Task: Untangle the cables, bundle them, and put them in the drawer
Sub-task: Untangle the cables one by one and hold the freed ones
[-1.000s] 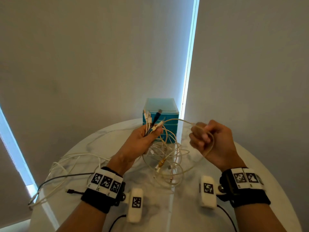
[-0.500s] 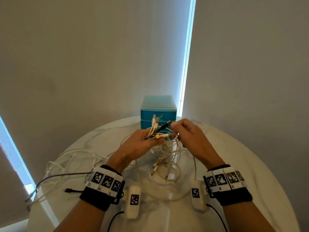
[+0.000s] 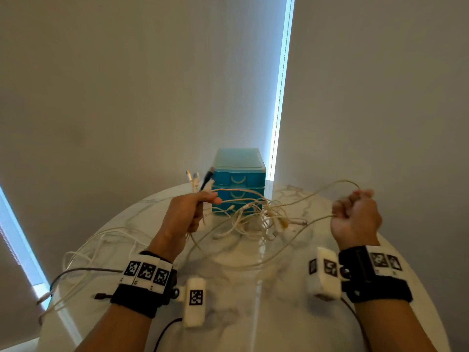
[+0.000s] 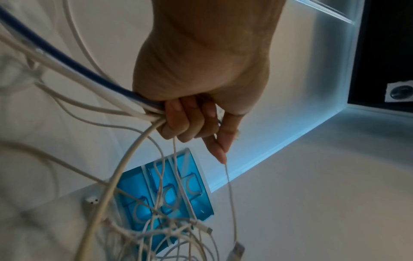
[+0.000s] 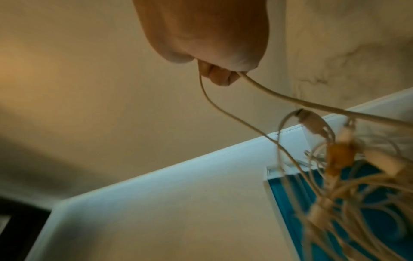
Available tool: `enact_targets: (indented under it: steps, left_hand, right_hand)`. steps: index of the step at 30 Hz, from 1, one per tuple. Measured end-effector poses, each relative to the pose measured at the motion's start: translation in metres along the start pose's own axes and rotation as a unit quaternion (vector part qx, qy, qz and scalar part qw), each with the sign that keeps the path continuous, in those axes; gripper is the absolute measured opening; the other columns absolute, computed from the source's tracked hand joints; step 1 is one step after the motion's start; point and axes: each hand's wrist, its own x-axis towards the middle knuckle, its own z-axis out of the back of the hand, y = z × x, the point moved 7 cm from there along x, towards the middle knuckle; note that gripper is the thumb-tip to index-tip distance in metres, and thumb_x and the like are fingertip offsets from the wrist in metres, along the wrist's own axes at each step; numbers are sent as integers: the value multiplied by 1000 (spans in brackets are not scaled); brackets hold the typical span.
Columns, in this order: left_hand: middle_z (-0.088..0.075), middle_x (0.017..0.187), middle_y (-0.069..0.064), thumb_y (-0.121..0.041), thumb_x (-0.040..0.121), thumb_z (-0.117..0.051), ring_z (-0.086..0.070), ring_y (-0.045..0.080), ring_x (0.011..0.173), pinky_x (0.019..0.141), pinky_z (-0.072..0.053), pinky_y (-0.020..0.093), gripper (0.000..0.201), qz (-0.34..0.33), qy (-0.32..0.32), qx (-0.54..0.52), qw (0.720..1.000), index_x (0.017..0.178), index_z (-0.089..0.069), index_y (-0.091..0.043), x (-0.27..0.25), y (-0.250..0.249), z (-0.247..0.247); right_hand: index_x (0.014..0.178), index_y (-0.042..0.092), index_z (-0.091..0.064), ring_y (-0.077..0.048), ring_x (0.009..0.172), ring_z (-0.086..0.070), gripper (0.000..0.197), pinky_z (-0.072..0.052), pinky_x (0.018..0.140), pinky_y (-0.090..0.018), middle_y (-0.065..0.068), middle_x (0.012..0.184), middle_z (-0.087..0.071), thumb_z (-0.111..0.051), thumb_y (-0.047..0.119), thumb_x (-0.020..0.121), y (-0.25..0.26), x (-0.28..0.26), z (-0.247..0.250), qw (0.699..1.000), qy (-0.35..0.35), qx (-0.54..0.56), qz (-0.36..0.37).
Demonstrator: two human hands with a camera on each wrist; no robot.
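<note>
My left hand (image 3: 195, 209) (image 4: 196, 121) grips a bunch of cable ends (image 3: 198, 180), white ones and one dark one, their plugs sticking up above the fist. My right hand (image 3: 355, 214) (image 5: 221, 74) is closed in a fist round a loop of one thin white cable (image 3: 317, 194) (image 5: 268, 91), held out at the right above the table. Between the hands hangs a tangle of white cables (image 3: 258, 219) (image 4: 161, 229) with several plugs. The small blue drawer unit (image 3: 238, 181) (image 4: 165, 192) stands behind the tangle with its three drawers closed.
A round white marble table (image 3: 253, 313) carries everything. More white cables and a dark one (image 3: 83, 270) trail over its left edge. A black plug (image 3: 101, 296) lies near my left wrist. Grey blinds hang close behind the drawer unit.
My right hand has swung from next to the left hand far out to the right, drawing a loop of white cable out of the tangle. The left hand keeps its hold on the cable ends.
</note>
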Motion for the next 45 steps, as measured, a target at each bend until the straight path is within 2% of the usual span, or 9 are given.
enact_targets:
  steps: [5,12,17,21,28,32,36,40,45]
  left_hand:
    - [-32,58,-7,-18,98,-70,-22,10,47,41,-18,23,4,17,-31,8,999,95,-70,-16,6,8,8]
    - [-37,61,-6,-6,94,-66,-26,11,53,49,-18,30,36,-61,29,21,997,126,-73,-22,-3,-6,-13]
    - [-34,60,-7,-29,99,-75,-24,11,52,48,-16,29,27,-107,77,-2,991,126,-76,-25,-13,-20,-28]
    - [-62,55,-20,-40,99,-74,-51,-2,44,45,-37,10,25,-97,107,106,984,118,-78,-24,-24,-13,-46]
    - [-80,98,-20,-48,90,-82,-72,-12,85,68,-50,11,27,-69,91,152,982,113,-78,-34,-16,4,-48]
    - [-66,62,-23,-55,97,-72,-59,-6,51,53,-42,13,33,-40,70,133,988,120,-74,-32,-16,8,-42]
    - [-39,64,-9,-53,100,-68,-26,8,51,43,-24,22,37,-21,70,-56,996,127,-70,-28,-9,7,-32]
    - [-38,63,-5,-57,106,-54,-24,9,50,42,-22,22,40,-16,68,-124,990,135,-68,-34,-7,-8,-21]
    - [-30,62,-5,-59,104,-57,-21,10,48,40,-21,23,42,-17,58,-111,992,94,-64,-19,-14,-17,-20]
  right_hand:
    - [83,26,-48,-7,42,-28,37,-25,37,-24,8,61,-37,-29,4,105,-10,24,11,992,65,80,-76]
    - [138,7,-64,-6,46,-28,36,-19,45,-21,7,68,-42,-43,25,115,-71,-67,-57,897,352,-203,-177]
    - [143,8,-65,-5,46,-27,37,-25,43,-17,2,72,-43,-44,21,115,-74,-109,-79,839,467,-216,-176]
    - [151,15,-59,-7,50,-21,40,-18,47,-23,2,74,-39,-40,21,116,-68,-124,-87,825,512,-163,-174]
    - [144,25,-62,-6,50,-24,45,-34,44,-16,5,73,-44,-67,22,100,-57,-115,-84,817,538,-54,-200]
    - [127,25,-68,-7,51,-25,29,-36,45,-17,5,72,-47,-63,17,100,-54,-114,-83,814,543,-54,-201]
    - [115,10,-70,-11,56,-39,27,-31,47,-20,-5,82,-57,-43,8,111,-59,-89,-68,815,481,-299,-123]
    - [111,6,-75,-11,56,-45,31,-29,47,-23,-4,82,-62,-45,12,110,-71,-59,-41,767,371,-514,-99]
    - [129,-1,-63,-8,52,-32,31,-24,43,-22,2,76,-48,-48,14,108,-54,-59,-58,888,340,-284,-121]
